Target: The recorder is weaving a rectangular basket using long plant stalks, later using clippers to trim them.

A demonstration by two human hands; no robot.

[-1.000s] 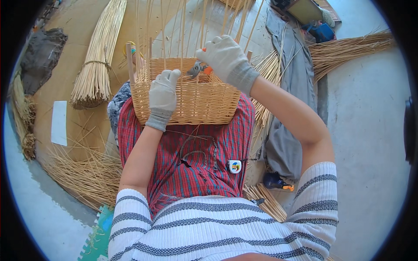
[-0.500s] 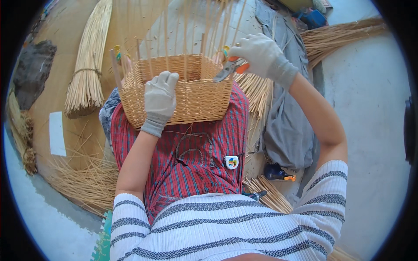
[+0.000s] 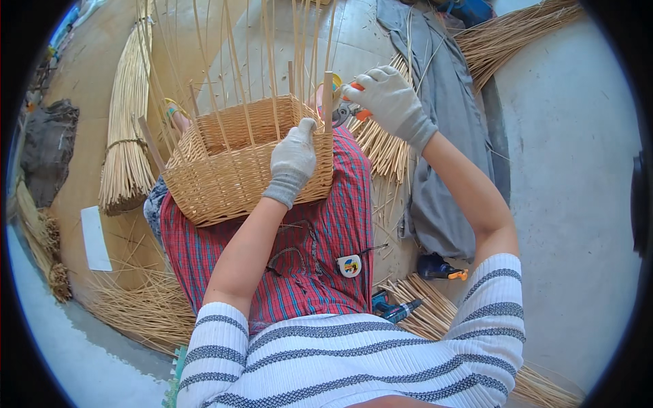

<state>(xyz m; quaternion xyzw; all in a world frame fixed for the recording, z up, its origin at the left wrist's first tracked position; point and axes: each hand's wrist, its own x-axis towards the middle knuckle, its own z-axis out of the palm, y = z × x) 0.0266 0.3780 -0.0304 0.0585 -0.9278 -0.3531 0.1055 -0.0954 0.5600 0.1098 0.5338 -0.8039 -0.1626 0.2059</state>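
Observation:
A woven wicker basket rests tilted on my lap, thin upright stakes rising from its walls and thicker wooden posts at its corners. My gloved left hand is closed on the near rim, toward the right corner; its fingertips are partly hidden. My gloved right hand grips pruning shears with orange handles. Their blades are beside the right corner post; whether they touch it I cannot tell. Red plaid cloth covers my lap.
A white tape measure lies on the cloth. Tied wicker bundle stands left; loose rods lie below it. Grey cloth and more rods are at the right. A drill and a dark tool lie beside my lap.
The basket has tilted and shifted left and nearer. My left hand has slid right along its rim, and the shears have come beside the right corner post. The whole view has shifted slightly.

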